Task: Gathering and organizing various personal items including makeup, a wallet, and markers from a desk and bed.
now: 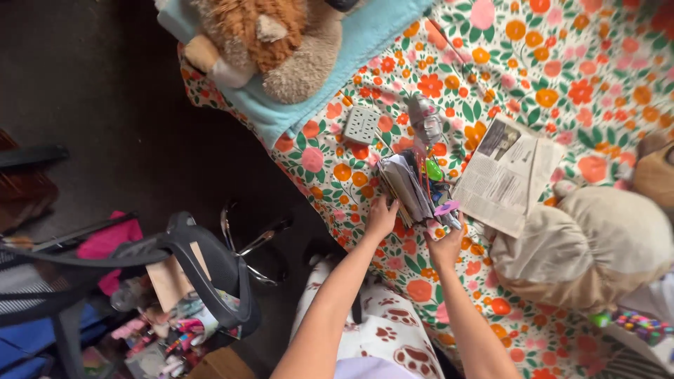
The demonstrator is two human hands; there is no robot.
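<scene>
At the centre of the frame, on the flowered bedsheet (562, 63), the left hand (381, 216) grips the stack of papers (406, 186) while the right hand (445, 245) pinches its cluttered edge near the pink clip (446, 208), seemingly sorting; separating pieces needs a steady hold.

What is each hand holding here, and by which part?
Both hands grip one stuffed pouch: left hand at its near left end, right hand at its near right end.

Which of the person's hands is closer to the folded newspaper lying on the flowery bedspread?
The right hand. It sits at the pile of small colourful items just beside the folded newspaper, near its lower left corner. The left hand rests on the stack of papers farther left.
</scene>
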